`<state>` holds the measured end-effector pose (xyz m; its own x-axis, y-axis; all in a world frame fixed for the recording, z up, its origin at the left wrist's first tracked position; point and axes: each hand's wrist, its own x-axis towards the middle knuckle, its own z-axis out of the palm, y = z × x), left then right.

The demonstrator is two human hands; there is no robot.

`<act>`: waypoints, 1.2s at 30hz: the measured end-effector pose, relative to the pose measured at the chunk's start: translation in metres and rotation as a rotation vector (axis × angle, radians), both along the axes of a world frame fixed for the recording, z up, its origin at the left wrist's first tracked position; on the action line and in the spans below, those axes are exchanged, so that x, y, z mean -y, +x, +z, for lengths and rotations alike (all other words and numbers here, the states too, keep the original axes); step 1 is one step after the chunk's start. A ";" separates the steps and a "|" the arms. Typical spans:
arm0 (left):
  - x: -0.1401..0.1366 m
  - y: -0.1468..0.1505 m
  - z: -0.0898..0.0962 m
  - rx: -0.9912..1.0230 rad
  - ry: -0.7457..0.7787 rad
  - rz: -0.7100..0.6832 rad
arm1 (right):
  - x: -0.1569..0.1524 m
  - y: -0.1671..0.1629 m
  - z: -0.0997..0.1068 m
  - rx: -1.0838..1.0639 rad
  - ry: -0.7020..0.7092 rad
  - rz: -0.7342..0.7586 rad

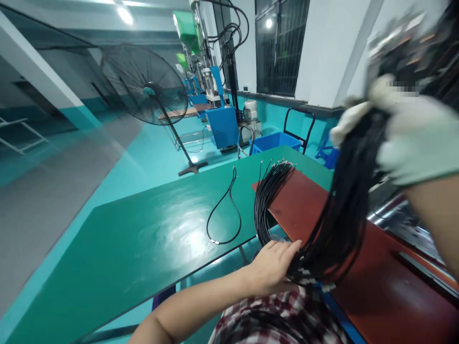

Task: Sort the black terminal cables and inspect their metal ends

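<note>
Right hand [412,129], in a pale glove, is closed around the top of a thick bundle of black cables [344,210] and lifts it above the red-brown board [376,286]. Left hand [274,263], bare, lies open with fingers spread against the bundle's lower loop, touching but not clasping. A second fanned bundle [267,200] rests on the board's far corner; one loose cable [225,210] lies on the green table [125,248]. Judgement: keep the upper grip firm, cup the loop from below so strands hang together, and avoid snagging the connectors.
</note>
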<state>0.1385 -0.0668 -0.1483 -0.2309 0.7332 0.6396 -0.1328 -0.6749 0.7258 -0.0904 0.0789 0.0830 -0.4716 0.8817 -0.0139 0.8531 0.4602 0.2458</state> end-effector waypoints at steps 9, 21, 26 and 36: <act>-0.010 0.028 0.019 -0.230 -0.108 0.027 | -0.062 0.114 -0.040 0.252 0.054 -0.376; -0.067 -0.018 -0.081 1.111 -0.834 -0.351 | 0.079 0.215 0.023 0.560 0.158 -0.463; -0.082 -0.018 -0.051 1.333 -0.718 -0.962 | 0.078 0.232 -0.038 0.563 0.262 -0.376; -0.076 -0.088 0.008 1.136 -0.401 -0.809 | 0.054 0.219 0.001 0.255 0.210 -0.361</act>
